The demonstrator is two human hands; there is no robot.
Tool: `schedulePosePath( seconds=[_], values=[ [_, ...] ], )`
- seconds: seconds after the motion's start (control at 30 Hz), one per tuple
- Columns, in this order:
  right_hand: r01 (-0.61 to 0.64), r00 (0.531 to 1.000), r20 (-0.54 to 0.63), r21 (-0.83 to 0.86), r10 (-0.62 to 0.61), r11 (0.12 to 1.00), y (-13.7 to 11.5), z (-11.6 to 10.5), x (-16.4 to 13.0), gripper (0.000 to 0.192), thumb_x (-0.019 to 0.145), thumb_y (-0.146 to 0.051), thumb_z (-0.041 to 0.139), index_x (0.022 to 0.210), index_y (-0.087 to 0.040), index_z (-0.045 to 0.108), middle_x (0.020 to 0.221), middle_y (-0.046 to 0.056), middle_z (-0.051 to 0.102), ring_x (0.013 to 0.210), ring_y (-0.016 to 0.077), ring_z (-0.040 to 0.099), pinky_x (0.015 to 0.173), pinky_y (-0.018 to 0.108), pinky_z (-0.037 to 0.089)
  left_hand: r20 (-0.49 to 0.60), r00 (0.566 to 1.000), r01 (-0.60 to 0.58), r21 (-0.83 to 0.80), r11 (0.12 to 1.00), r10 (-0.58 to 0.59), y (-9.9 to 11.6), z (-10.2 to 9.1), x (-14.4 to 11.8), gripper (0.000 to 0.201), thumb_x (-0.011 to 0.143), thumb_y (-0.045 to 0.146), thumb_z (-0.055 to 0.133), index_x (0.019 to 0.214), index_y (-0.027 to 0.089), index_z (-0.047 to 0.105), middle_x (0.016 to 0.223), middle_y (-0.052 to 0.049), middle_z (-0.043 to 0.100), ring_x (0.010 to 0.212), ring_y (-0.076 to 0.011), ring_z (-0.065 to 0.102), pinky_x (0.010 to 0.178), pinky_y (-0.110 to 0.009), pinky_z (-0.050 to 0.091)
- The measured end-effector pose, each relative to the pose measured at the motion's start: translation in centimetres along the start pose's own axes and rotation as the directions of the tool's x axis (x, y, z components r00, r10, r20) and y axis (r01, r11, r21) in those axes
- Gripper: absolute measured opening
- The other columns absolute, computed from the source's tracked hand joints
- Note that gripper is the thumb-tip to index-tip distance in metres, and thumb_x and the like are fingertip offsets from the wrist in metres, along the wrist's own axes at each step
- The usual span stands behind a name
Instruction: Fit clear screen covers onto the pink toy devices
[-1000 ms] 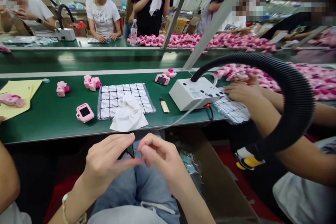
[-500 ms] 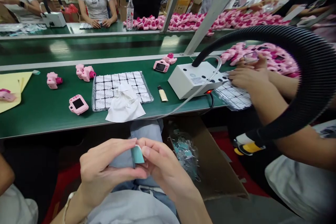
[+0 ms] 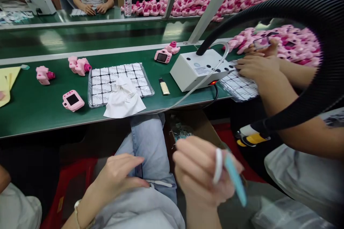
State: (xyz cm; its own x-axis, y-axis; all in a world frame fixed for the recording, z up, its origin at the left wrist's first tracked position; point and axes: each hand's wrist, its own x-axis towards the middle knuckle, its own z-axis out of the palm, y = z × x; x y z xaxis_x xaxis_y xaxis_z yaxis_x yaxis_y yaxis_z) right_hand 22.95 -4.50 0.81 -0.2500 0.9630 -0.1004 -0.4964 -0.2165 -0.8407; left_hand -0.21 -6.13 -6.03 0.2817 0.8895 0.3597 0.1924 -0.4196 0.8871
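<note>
My left hand (image 3: 122, 173) is above my lap, thumb and fingers pinching a thin, dark-edged flat piece (image 3: 140, 170) seen nearly edge-on; its kind is unclear. To the right, my right hand (image 3: 204, 171) is raised and blurred by motion. A light-blue film tab (image 3: 235, 179) sticks out from its fingers, with a white loop (image 3: 218, 166) beside it. On the bench ahead, a crumpled white cloth (image 3: 125, 98) lies over a bagged tray of square pieces (image 3: 103, 78). A pink toy camera (image 3: 73, 101) lies to the left of that tray.
A white box device (image 3: 199, 68) carries a thick black hose (image 3: 290, 10) that arches round on my right. Under the bench edge stands a cardboard box (image 3: 199, 125) with film scraps. A co-worker's arms (image 3: 271, 75) work at right, near heaped pink cameras (image 3: 292, 46).
My hands have come apart. The right one has swung right with the light-blue film, while the left stays over the lap with the thin piece. The view has tipped down slightly.
</note>
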Motion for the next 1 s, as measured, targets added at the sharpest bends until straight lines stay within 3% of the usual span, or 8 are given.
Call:
schedulePosePath(
  seconds=[0.07,0.17,0.33,0.43,0.57,0.77,0.9,1.0],
  values=[
    [0.049,0.968,-0.242,-0.077,-0.066,0.996,0.3,-3.3,0.3,0.056,0.089,-0.079,0.067,0.077,-0.032,0.038,0.07,-0.004,0.036,0.05,0.0161,0.026,0.032,0.028,0.026,0.016,0.974,0.224,-0.186,0.957,-0.225,-0.8,0.7,-1.0,0.052,0.067,0.048,0.106,0.114,0.03,0.092,0.09,-0.008,0.09,0.082,-0.0304,0.088,0.078,-0.035,0.074],
    [-0.175,0.763,-0.619,-0.475,-0.186,0.863,2.4,-9.1,1.0,0.043,0.083,-0.068,0.072,0.084,-0.031,0.05,0.076,0.002,0.056,0.063,0.0222,0.056,0.057,0.037,0.053,-0.022,0.854,0.425,-0.549,0.72,-0.52,-1.2,1.2,-2.0,0.062,0.061,0.073,0.099,0.104,0.029,0.092,0.101,-0.009,0.089,0.093,-0.033,0.089,0.084,-0.037,0.075],
    [-0.521,0.571,-0.792,-0.553,-0.216,0.65,6.7,-15.6,1.2,0.041,0.07,-0.057,0.08,0.066,-0.031,0.048,0.064,0.011,0.059,0.1,0.0533,0.073,0.096,0.073,0.051,-0.09,0.617,0.271,-0.908,0.319,-0.782,-0.2,2.3,-1.1,0.061,0.058,0.07,0.103,0.104,0.032,0.09,0.112,-0.001,0.086,0.119,-0.0267,0.084,0.103,-0.028,0.067],
    [-0.517,0.622,-0.759,-0.582,-0.191,0.628,8.8,-14.1,0.2,0.045,0.07,-0.068,0.079,0.073,-0.026,0.065,0.1,0.026,0.079,0.12,0.0544,0.071,0.11,0.075,0.048,-0.118,0.625,0.219,-0.923,0.318,-0.772,0.2,3.4,0.1,0.065,0.055,0.068,0.105,0.104,0.027,0.09,0.108,-0.006,0.088,0.115,-0.0296,0.085,0.099,-0.032,0.069],
    [-0.112,0.876,-0.449,-0.545,-0.176,0.831,11.2,-6.0,-1.2,0.087,0.069,-0.086,0.087,0.131,-0.025,0.079,0.16,0.017,0.066,0.147,0.04,0.063,0.12,0.053,0.056,-0.153,0.628,0.221,-0.905,0.364,-0.763,0.4,4.8,1.1,0.07,0.043,0.063,0.111,0.096,0.022,0.09,0.1,-0.01,0.089,0.094,-0.0252,0.086,0.084,-0.027,0.069],
    [0.057,0.959,-0.278,-0.017,-0.059,0.998,12.3,3.2,0.4,0.066,0.07,-0.073,0.099,0.12,-0.031,0.088,0.144,0.011,0.078,0.142,0.0379,0.069,0.12,0.049,0.057,-0.238,0.595,0.252,-0.852,0.459,-0.767,0.4,6.9,0.0,0.07,0.041,0.062,0.111,0.096,0.023,0.091,0.098,-0.01,0.088,0.091,-0.0262,0.085,0.08,-0.028,0.069],
    [0.073,0.929,-0.368,0.122,-0.023,0.99,11.3,-0.4,1.6,0.06,0.074,-0.071,0.098,0.115,-0.029,0.088,0.129,0.01,0.083,0.124,0.0314,0.077,0.116,0.048,0.061,-0.518,0.676,0.196,-0.559,0.806,-0.524,-1.2,3.6,-0.3,0.072,0.058,0.056,0.11,0.119,0.025,0.086,0.117,-0.009,0.084,0.116,-0.028,0.08,0.103,-0.034,0.066],
    [0.143,0.813,-0.582,0.157,-0.025,0.977,10.1,-8.6,1.5,0.063,0.067,-0.069,0.102,0.11,-0.026,0.086,0.114,0.005,0.083,0.105,0.0225,0.079,0.101,0.039,0.07,-0.828,0.536,0.258,-0.023,0.966,-0.163,-3.1,-3.5,1.1,0.075,0.075,0.034,0.104,0.141,0.023,0.071,0.136,-0.011,0.071,0.133,-0.0279,0.07,0.115,-0.041,0.059]
  ],
)
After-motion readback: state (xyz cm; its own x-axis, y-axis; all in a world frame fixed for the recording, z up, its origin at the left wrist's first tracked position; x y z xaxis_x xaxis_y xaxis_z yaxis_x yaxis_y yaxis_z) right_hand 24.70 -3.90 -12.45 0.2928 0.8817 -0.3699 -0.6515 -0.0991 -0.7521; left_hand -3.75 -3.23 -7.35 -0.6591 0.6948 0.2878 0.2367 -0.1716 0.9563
